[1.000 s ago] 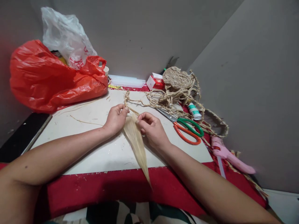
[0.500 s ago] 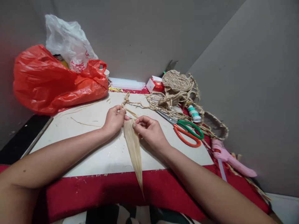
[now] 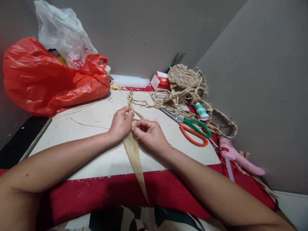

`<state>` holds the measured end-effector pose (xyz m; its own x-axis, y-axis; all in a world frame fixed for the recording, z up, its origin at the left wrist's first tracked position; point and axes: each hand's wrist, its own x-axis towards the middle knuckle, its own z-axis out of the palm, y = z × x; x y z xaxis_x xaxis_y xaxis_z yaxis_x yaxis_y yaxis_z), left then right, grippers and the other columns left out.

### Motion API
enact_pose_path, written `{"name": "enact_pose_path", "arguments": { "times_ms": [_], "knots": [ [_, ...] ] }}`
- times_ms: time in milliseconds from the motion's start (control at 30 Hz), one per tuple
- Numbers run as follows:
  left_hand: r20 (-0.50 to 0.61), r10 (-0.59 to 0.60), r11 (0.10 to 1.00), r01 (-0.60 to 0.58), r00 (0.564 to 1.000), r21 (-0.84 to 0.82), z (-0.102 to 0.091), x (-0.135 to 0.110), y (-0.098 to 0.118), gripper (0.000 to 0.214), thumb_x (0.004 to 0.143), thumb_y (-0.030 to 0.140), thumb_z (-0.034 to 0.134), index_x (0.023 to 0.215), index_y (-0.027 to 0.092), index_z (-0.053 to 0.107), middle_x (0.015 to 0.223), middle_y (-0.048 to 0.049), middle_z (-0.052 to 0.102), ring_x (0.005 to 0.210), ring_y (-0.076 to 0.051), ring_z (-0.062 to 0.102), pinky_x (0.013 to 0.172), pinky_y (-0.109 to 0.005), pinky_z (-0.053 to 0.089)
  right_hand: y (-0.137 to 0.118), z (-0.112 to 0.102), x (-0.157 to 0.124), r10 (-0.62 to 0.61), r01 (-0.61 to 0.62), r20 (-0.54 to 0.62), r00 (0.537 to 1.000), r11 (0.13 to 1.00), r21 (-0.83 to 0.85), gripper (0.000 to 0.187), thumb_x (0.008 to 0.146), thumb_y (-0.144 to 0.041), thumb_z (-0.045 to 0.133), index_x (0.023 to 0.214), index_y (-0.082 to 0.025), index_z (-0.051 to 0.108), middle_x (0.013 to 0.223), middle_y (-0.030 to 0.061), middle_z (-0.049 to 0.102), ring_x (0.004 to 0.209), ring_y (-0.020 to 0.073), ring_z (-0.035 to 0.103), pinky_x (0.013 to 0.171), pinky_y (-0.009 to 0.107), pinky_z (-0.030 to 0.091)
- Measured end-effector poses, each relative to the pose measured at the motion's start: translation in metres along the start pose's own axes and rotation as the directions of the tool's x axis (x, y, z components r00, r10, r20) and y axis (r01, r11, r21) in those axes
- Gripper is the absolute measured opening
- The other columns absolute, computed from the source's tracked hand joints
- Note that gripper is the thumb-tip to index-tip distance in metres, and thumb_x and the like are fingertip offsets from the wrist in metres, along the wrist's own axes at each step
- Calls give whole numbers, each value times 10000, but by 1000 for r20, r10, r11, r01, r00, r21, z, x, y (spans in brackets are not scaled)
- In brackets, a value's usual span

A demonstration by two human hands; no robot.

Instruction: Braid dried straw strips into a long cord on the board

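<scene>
My left hand (image 3: 121,122) is closed on the near end of a braided straw cord (image 3: 130,98), where loose strands come out. My right hand (image 3: 149,132) pinches the upper edge of a wide, dry husk strip (image 3: 132,152) close to my left fingers. The strip tapers to a point that hangs over the near edge of the white board (image 3: 101,165). A thin loose strand shows just above my right fingers. Where the husk meets the cord, my fingers hide it.
Scissors (image 3: 195,132) with green and orange handles lie on the right, below coiled braided cord (image 3: 184,78). Past them are a small white bottle (image 3: 201,111) and a pink glue gun (image 3: 237,155). A red plastic bag (image 3: 55,83) and a dark phone-like slab (image 3: 22,141) occupy the left.
Both hands have come closer together. The husk's upper end has shifted left, toward my left hand, which sits slightly farther right. The camera view has tilted a little.
</scene>
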<state>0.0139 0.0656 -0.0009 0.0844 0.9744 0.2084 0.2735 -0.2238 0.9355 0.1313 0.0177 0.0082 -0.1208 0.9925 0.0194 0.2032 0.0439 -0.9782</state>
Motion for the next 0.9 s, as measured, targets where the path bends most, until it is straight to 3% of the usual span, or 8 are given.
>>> {"name": "enact_pose_path", "arguments": {
  "times_ms": [267,433,567,733,833,900],
  "knots": [
    [28,-1,999,2,1000,-41,2,0,1,221,829,234,466,618,170,465,550,37,412,539,-92,383,536,-219,308,-1,2,-3,-150,146,-15,989,979,-139,140,695,-190,531,561,-148,524,536,-22,471,518,82,417,510,214,341],
    [46,-11,998,14,999,-59,1,-2,3,223,832,266,459,630,171,463,527,46,413,516,-88,389,528,-214,320,2,1,2,-102,84,-129,986,986,-142,124,661,-187,537,547,-148,511,501,-33,449,478,71,401,472,202,323],
    [48,-87,985,93,995,-148,-1,-1,0,198,830,318,451,688,181,475,465,67,399,430,-81,366,465,-203,289,4,-9,8,76,-73,-132,988,997,28,147,680,-252,578,585,-150,528,487,-19,521,445,91,475,448,204,373],
    [57,-104,971,113,993,-211,0,0,-8,202,805,351,480,692,183,481,441,75,391,391,-69,336,436,-196,261,-4,-12,10,76,-28,-144,987,950,312,270,706,-405,639,735,-184,485,629,-14,621,550,98,579,525,200,456],
    [56,-116,962,126,992,-242,0,0,-12,206,778,361,506,680,181,489,443,74,399,396,-70,341,437,-195,267,-24,-33,13,71,33,-237,969,912,410,311,710,-436,639,765,-212,430,575,-51,577,488,89,556,499,212,458],
    [54,-133,957,142,990,-254,-1,0,-13,211,761,365,522,668,178,492,448,69,413,404,-73,357,442,-196,278,-48,-66,11,-17,170,-373,928,908,382,283,720,-387,645,733,-218,419,494,-81,469,389,56,448,420,189,383]
  ]
}}
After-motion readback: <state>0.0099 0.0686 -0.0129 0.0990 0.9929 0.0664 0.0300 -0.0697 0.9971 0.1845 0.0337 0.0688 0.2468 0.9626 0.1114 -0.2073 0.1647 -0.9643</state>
